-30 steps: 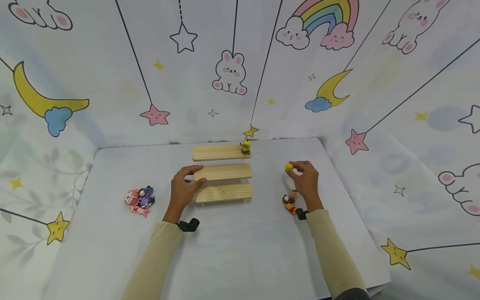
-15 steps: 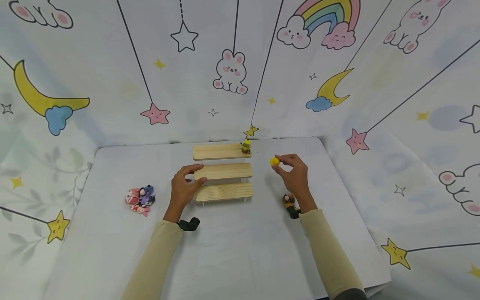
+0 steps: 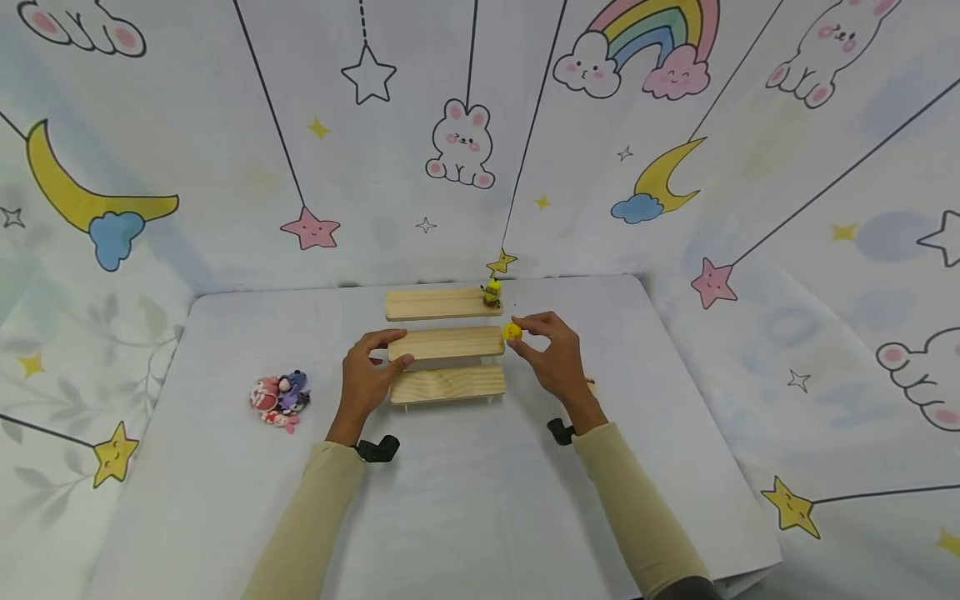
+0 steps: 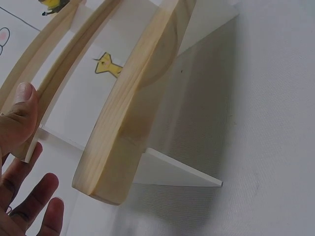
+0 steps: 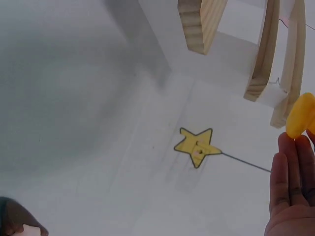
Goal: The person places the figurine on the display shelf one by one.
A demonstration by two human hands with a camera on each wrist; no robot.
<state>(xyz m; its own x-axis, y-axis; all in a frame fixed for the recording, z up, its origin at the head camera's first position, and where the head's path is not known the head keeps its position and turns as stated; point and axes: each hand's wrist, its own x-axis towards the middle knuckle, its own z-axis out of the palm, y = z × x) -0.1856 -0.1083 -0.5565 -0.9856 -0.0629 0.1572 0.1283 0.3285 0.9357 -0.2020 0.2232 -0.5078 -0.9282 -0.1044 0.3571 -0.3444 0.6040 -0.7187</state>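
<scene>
A three-tier wooden shelf on white supports stands mid-table. My left hand grips the left end of its middle board, thumb on the near edge; the left wrist view shows the thumb against that board. Between thumb and fingertips my right hand pinches a small yellow figurine, right by the right end of the middle board. In the right wrist view the yellow figurine shows only in part at the edge. A yellow-and-brown figurine stands at the right end of the top board.
A cluster of pink and purple figurines lies on the white table to the left. Behind my right wrist, other figurines are mostly hidden. A cartoon-printed backdrop rises behind and beside the table.
My right hand has carried the yellow figurine leftward from the right side of the table to the shelf's middle board. My left hand has kept its grip on the shelf.
</scene>
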